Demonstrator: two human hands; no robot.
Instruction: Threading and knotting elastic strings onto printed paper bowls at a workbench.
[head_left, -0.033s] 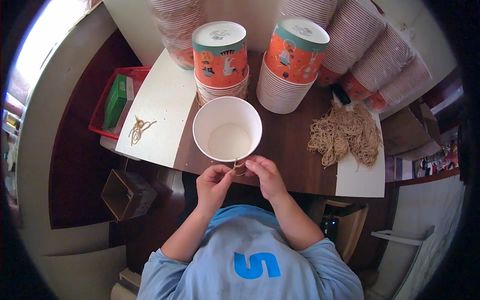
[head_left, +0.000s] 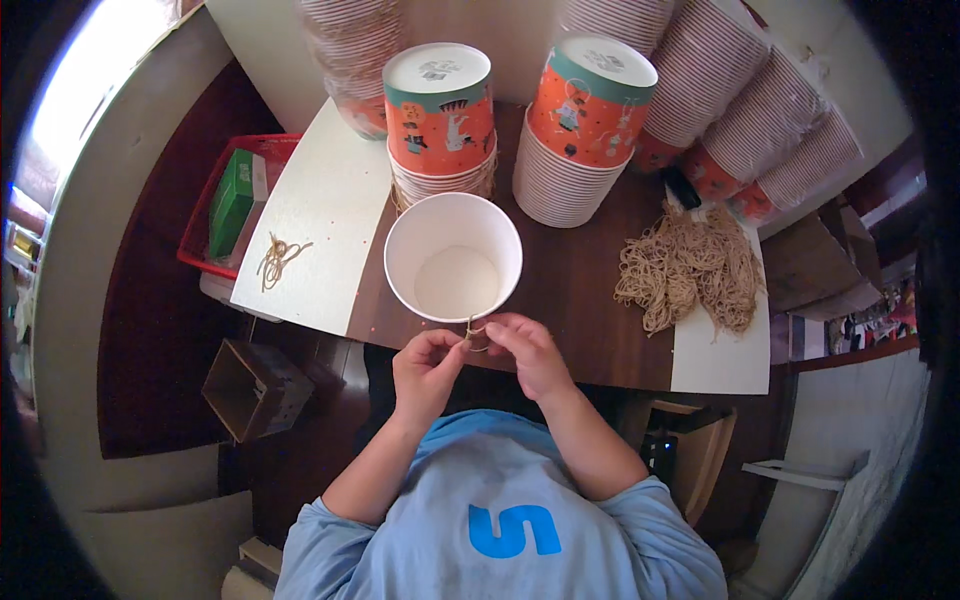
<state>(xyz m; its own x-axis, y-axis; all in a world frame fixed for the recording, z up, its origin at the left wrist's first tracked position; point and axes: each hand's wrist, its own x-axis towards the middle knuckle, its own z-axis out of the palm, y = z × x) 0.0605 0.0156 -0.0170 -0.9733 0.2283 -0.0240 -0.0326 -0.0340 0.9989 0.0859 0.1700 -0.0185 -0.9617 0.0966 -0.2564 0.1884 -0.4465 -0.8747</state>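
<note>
A white paper bucket [head_left: 454, 258] stands mouth up on the table in front of me, its inside bare. At its near rim a thin tan cord [head_left: 471, 324] comes over the edge and makes a small loop. My left hand [head_left: 426, 372] pinches this cord between thumb and forefinger, just below the rim. Beside it on the right, my right hand [head_left: 532, 355] has its thumb and forefinger closed on the cord too. How the cord is fixed to the bucket is hidden by the rim and my fingers.
Behind the bucket rise two stacks of upturned orange-and-green buckets [head_left: 440, 120] [head_left: 594, 105]. Wrapped bucket stacks [head_left: 705, 70] lean at the back right. A heap of tan cords [head_left: 690, 270] lies right; a few loose cords [head_left: 280, 258] lie left. A red crate [head_left: 200, 225] stands beyond the left edge.
The white bucket and my right hand have shifted very slightly left. Both hands keep hold of the cord.
</note>
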